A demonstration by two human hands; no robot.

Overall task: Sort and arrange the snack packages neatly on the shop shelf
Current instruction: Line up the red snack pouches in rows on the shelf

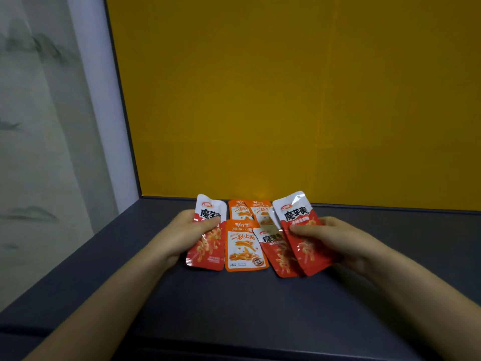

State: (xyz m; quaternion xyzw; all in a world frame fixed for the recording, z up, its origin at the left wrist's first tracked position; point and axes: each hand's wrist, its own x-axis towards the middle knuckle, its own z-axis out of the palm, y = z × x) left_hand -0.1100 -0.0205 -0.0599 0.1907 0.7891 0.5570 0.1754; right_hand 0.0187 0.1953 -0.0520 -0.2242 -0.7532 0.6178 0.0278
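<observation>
Nearest me, both hands grip red konjac packets on the dark shelf [234,308]: my left hand [191,227] pinches one [208,246] at nine o'clock, my right hand [321,234] another [302,235] at three. Orange packets [246,246] lie between. I judge the slick foil could slip, or the right packet could drag the red one [276,254] beneath it askew.

Six packets on the shelf [260,308], close to the back panel [286,100]. Leftmost packet [207,246] under the left hand [190,230]; rightmost packet [299,230] in the right hand [328,235], overlapping its neighbour [276,254]. Between them, one packet [244,247] in front, two packets [250,209] behind.
</observation>
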